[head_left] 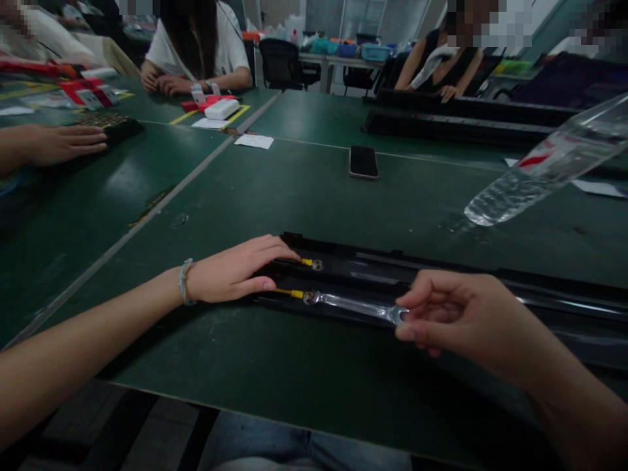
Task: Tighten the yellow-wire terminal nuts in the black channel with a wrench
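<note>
My right hand point(456, 314) pinches the open-jaw end of a silver combination wrench point(356, 305) between thumb and fingers. The wrench's ring end sits around the fastener point(311, 297) on a long black rail-like part point(363, 265), beside a yellow-sleeved wire lug point(296, 294). A second yellow lug point(307, 261) and its fastener point(318, 265) lie just behind, with no tool on them. My left hand point(240, 267), a braided band at its wrist, rests over the part's left end. Its fingers are stretched out and its thumb is apart, touching near the wires.
A clear plastic bottle point(544, 167) tilts in from the right. Farther back lie a phone point(364, 162), a paper slip point(254, 141) and more long black parts point(441, 127). A co-worker's hand point(69, 142) rests at the left; other people sit across the green table point(275, 366).
</note>
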Tool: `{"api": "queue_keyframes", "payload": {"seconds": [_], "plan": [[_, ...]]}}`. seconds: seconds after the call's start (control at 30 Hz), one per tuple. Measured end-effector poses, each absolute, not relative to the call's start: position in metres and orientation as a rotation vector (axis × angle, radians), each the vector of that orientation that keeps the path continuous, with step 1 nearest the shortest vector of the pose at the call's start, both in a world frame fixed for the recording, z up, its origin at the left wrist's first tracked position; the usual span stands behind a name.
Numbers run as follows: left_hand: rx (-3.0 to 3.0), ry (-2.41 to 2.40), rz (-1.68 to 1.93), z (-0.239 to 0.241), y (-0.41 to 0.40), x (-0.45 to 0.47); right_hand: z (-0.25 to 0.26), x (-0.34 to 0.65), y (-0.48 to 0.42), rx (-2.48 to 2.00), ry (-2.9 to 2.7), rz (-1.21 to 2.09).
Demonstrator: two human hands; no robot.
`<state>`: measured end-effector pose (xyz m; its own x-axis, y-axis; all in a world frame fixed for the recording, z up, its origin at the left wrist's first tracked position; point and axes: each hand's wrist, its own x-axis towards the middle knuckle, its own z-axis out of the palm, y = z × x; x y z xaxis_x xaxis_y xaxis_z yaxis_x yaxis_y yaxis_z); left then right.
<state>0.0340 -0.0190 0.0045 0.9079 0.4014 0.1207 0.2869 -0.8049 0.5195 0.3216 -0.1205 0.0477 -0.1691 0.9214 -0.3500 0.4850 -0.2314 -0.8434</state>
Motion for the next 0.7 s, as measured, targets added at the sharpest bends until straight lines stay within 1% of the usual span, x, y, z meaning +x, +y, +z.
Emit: {"api": "queue_keyframes", "payload": {"seconds": [0.17,0.47,0.7], "plan": [[2.553,0.493,0.308,0.0048,-0.0187,0.0337,0.0512,0.3163,-0.1237,-1.652,-1.706,1.347],[2.555,0.481,0.315,0.0038,-0.0191,0.0336,0.0502,0.3212,-0.1217,-1.682,-1.842,1.127],[2.557,0.497,0.308,0.0047,-0.0192,0.0337,0.0486,0.3189,-0.1184,-1.637,-1.676,1.210]]}}
